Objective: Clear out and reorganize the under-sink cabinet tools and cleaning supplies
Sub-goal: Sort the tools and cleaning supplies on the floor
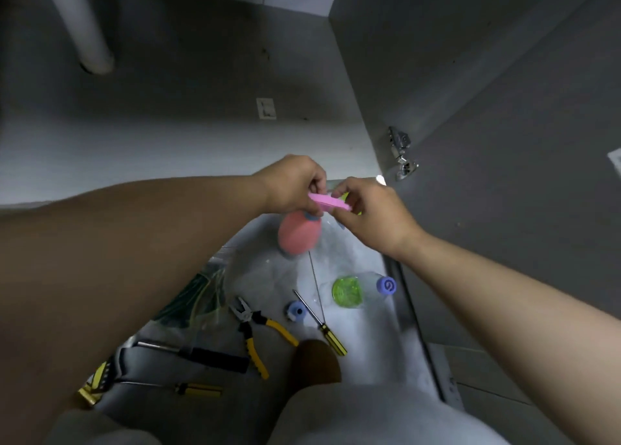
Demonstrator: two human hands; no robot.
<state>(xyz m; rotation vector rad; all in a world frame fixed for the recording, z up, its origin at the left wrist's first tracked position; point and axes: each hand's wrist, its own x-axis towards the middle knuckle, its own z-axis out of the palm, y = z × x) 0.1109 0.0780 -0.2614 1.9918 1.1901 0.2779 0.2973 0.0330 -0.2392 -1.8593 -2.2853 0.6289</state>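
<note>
Both my hands hold a flat pink pad [327,202] at the cabinet's front edge. My left hand [292,184] pinches its left end and my right hand [366,209] pinches its right end. A yellow-green piece [346,196] shows just behind the pad, mostly hidden. Below them a pink bottle with a blue cap [297,231] stands on the floor. Nearer me lie yellow-handled pliers [255,330], a yellow-handled screwdriver [322,323] and a second screwdriver [181,388].
The cabinet floor [188,115] stretches ahead, with a white drain pipe [80,24] at the back left and a door hinge [401,152] on the right. On the floor are a green-lidded clear bottle [347,291], blue caps [386,285], a black-handled tool [201,355] and a plastic bag [188,296].
</note>
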